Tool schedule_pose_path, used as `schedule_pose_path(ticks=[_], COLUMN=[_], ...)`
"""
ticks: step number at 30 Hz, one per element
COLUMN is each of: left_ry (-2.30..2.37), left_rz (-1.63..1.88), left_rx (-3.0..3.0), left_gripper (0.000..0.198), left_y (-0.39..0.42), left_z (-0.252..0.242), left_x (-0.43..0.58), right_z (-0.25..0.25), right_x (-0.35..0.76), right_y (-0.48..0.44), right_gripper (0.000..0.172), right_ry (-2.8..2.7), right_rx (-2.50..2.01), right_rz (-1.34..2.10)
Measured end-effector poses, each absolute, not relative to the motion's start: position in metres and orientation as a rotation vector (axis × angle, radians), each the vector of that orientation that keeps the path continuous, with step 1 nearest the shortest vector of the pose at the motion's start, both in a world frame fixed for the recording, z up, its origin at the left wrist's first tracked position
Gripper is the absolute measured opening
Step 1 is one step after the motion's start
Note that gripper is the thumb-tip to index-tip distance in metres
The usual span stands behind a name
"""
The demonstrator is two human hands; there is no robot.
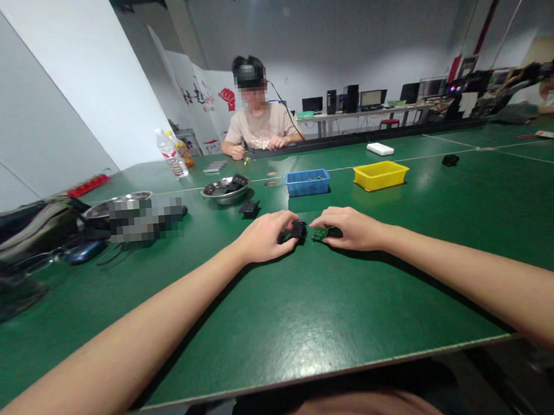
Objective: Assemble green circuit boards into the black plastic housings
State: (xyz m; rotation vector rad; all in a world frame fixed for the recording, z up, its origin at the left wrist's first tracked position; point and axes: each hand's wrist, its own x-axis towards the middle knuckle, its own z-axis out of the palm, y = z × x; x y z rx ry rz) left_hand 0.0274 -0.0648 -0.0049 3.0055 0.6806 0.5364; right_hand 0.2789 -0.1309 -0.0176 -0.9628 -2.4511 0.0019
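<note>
Both my hands rest on the green table (286,322), close together near its middle. My left hand (264,235) is closed around a small black plastic part (294,232). My right hand (353,228) is closed on a small green circuit board (319,233) with a black piece under the fingers. The two items almost touch between my hands.
A black part (249,207) lies beyond my left hand. Further back are a metal bowl (225,191) of black parts, a blue bin (308,182) and a yellow bin (380,175). Bags and a second bowl (114,204) sit at left. A person (258,127) works across the table, near a water bottle (173,153).
</note>
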Motion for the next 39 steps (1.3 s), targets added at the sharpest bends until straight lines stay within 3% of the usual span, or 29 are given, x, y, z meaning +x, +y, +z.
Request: schedule_pose_path(ticks=[8,15,24,39], left_ry=[0.648,0.674,0.677,0.591], left_rz=[0.493,0.524,0.531,0.504], left_rx=[3.033,2.989,2.967,2.992], left_gripper=[0.039,0.031,0.032,0.038], left_y=[-0.0649,-0.0625,-0.0617,-0.0648], left_z=[-0.0036,-0.0066,-0.0072,-0.0044], left_x=[0.0266,0.0259,0.0252,0.0251], right_z=[-0.018,-0.0186,-0.0224,-0.0207], right_x=[0.2782,0.279,0.2785,0.2778], right_y=[-0.1299,-0.13,-0.1276,-0.1301], right_gripper=[0.029,0.043,0.024,0.019], right_ry=[-2.439,-2.44,-2.297,-2.28], right_rx=[-0.994,-0.929,-0.796,-0.748], right_rz=[0.029,0.026,-0.074,-0.14])
